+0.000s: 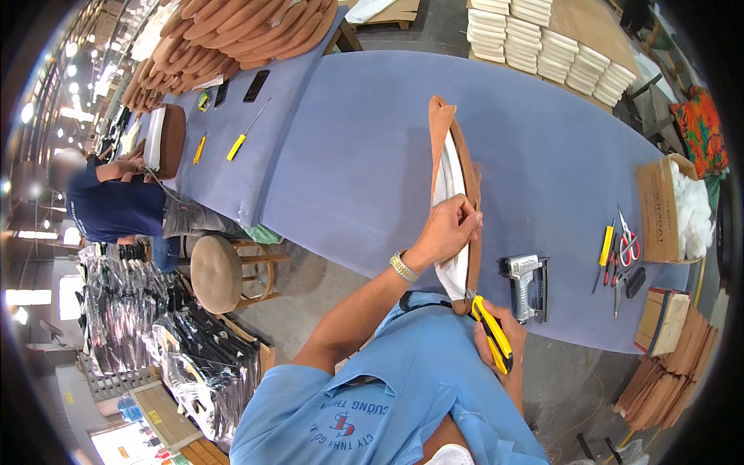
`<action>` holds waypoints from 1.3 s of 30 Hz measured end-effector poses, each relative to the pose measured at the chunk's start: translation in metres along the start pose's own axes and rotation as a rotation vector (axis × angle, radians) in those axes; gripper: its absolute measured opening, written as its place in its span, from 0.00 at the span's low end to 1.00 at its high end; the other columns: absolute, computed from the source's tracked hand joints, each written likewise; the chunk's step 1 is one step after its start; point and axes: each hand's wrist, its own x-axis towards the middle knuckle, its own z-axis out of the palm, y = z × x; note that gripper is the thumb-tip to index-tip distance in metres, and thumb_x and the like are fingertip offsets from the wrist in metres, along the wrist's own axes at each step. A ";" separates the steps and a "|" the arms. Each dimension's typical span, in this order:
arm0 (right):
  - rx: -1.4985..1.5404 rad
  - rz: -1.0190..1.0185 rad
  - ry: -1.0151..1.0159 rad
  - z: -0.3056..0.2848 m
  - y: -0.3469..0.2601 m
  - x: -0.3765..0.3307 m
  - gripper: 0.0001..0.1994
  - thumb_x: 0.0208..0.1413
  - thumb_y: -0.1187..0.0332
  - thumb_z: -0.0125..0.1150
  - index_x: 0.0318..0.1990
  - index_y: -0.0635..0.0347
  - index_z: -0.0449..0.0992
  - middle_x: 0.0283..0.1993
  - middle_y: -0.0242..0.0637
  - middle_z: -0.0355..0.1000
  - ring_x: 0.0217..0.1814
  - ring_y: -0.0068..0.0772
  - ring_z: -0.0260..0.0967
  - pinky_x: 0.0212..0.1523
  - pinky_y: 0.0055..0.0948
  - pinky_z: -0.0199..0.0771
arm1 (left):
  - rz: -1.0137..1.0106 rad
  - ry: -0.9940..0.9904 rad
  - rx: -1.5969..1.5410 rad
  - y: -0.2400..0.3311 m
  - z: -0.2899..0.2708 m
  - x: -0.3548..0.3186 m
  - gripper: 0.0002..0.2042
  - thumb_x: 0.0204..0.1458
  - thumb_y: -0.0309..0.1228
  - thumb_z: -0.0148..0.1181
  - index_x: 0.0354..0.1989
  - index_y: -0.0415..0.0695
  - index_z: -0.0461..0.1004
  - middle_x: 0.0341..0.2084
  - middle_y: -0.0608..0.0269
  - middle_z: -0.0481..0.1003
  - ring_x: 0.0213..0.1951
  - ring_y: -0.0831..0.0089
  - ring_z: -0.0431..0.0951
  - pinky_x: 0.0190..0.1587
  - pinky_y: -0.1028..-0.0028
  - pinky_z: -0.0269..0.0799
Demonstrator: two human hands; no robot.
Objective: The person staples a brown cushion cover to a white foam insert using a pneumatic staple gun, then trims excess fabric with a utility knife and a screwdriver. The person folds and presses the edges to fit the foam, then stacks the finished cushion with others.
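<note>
A long, narrow upholstered panel [463, 167] with brown cover fabric and a white inner face lies across the blue-grey table, its near end against my shirt. My left hand [452, 229], with a gold watch at the wrist, is closed midway along it, fingers pinching the brown fabric edge. In my right hand [504, 341] is a yellow and black utility knife [494, 333]. Its tip touches or nearly touches the panel's near end; the exact contact is too small to tell. Just right of the panel lies a silver staple gun [528, 288].
Scissors [628, 239], a yellow-handled screwdriver [604, 246] and other hand tools lie at right, beside a cardboard box [659, 213] of white stuffing. A co-worker [116, 198] works at the left table, near stacked brown pieces [240, 31]. A round stool [215, 275] stands left.
</note>
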 end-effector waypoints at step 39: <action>0.024 -0.268 -0.497 0.148 0.018 0.044 0.13 0.61 0.67 0.65 0.51 0.61 0.81 0.41 0.45 0.78 0.35 0.36 0.76 0.35 0.34 0.77 | 0.142 0.277 -0.240 -0.145 -0.062 -0.204 0.06 0.60 0.25 0.69 0.36 0.36 0.79 0.37 0.62 0.81 0.39 0.80 0.78 0.43 0.76 0.75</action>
